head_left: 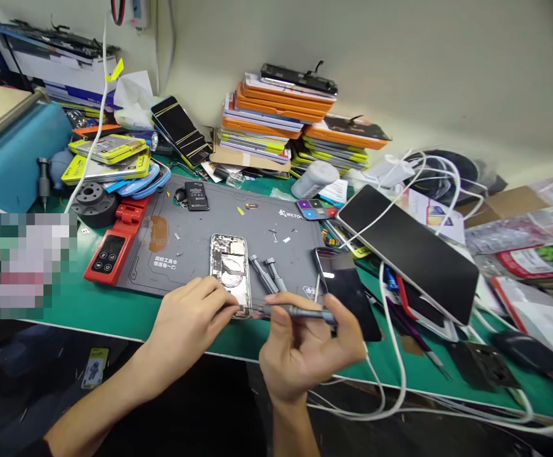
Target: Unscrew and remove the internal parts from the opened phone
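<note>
Right fingers (347, 327) around screwdriver (302, 312)

The green table (129, 325) bears 1 grey mat (200, 222). Left of it sit 1 dark round block (94, 206) and 1 blue machine (19, 162).

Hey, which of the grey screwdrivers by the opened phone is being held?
The screwdriver in the right hand, pointing at the near end of the opened phone; the other two lie side by side on the mat.

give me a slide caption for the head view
Right hand holding a screwdriver at the near end of an opened phone on a grey mat, left hand at the same end.
</note>
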A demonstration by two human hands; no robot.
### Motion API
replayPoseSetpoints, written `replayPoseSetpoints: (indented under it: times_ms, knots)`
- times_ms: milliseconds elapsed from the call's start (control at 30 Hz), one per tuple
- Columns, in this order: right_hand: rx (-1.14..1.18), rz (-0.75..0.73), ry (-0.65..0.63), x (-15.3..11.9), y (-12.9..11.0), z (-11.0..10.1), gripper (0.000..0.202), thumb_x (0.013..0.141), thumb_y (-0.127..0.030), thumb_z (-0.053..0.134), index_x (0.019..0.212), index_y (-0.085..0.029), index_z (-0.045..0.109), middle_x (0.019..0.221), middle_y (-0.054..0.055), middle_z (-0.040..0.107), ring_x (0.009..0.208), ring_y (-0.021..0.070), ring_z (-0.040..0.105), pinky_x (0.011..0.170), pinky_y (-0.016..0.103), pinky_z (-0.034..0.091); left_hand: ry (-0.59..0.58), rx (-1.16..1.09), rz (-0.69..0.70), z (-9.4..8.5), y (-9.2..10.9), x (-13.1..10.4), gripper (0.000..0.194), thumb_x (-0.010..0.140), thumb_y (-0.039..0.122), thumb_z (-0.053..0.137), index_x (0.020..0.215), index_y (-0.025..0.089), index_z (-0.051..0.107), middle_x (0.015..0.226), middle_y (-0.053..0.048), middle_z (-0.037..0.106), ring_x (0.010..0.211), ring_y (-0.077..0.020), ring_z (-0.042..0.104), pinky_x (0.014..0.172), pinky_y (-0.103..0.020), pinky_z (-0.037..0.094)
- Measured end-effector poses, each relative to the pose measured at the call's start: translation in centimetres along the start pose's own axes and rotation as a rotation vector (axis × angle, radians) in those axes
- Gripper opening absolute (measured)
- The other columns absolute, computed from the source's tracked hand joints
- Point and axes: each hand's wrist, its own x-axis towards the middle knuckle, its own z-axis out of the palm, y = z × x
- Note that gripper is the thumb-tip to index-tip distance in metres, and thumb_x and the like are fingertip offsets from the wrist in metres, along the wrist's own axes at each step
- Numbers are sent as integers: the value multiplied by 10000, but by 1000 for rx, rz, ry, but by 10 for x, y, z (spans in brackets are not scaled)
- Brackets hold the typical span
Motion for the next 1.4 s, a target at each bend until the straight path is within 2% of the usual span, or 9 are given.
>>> replayPoseSetpoints:
  times_ms: [133,400,733,867,933,1067,1233,1300,1400]
  knots:
    - [-51,-26,-46,2,9,-7,773,966,10,711,1625,-269,420,1034,22,661,762,120,719,586,222,675,36,61,43,4,0,2,246,1155,318,593,1019,232,779,934,1,728,785,-152,626,700,-299,446]
    - [-109,-20,-132,1,10,-7,730,1003,-26,682,1635,-269,408,1086,38,667,829,127,734,661,265,712,40,53,59,5,-1,2,152,1124,272,651,1081,254,796,946,18,733,768,-162,568,670,-310,409]
    - [-110,5,-153,3,10,-10,746,969,-9,733,1598,-271,429,1108,31,687,828,129,765,666,267,720,22,40,80,3,-1,4,136,1125,247,641,1120,243,777,962,19,740,766,-174,542,667,-319,416]
    - [-185,-99,-158,8,7,-11,650,917,-28,813,1467,-249,548,1003,-1,724,784,139,762,646,268,709,8,45,76,2,0,4,156,1131,220,619,1125,240,773,963,11,733,756,-174,534,665,-321,423]
    - [-192,-159,-170,9,7,-12,587,945,-26,756,1459,-238,568,1045,24,751,869,167,789,705,325,733,-2,34,60,2,0,3,164,1130,201,612,1149,240,771,986,8,738,759,-172,544,679,-322,440]
    - [-100,-127,-207,9,10,-12,600,1028,-78,510,1609,-223,471,1363,151,719,1197,273,787,808,496,760,-24,-102,9,-3,0,1,183,1130,190,613,1207,249,769,1034,4,742,830,-154,639,746,-304,507]
    - [-119,-100,-154,3,11,-12,683,983,-28,561,1630,-236,484,1314,126,728,1076,238,804,742,410,750,-2,-359,-145,-13,-1,0,187,1122,181,635,1207,272,775,1085,-3,711,939,-118,727,793,-233,570]
    - [-114,-91,-117,1,10,-13,639,1010,-48,529,1626,-214,497,1280,130,732,1069,241,802,732,406,747,13,-361,-162,-13,0,-1,183,1117,186,643,1204,277,777,1082,-8,703,938,-120,729,751,-221,566]
    - [-153,-43,-118,1,8,-14,710,945,-64,728,1602,-237,522,1207,93,741,988,217,797,694,341,731,19,-291,-147,-9,2,0,160,1119,212,649,1207,270,769,1072,-8,700,886,-115,718,713,-222,552]
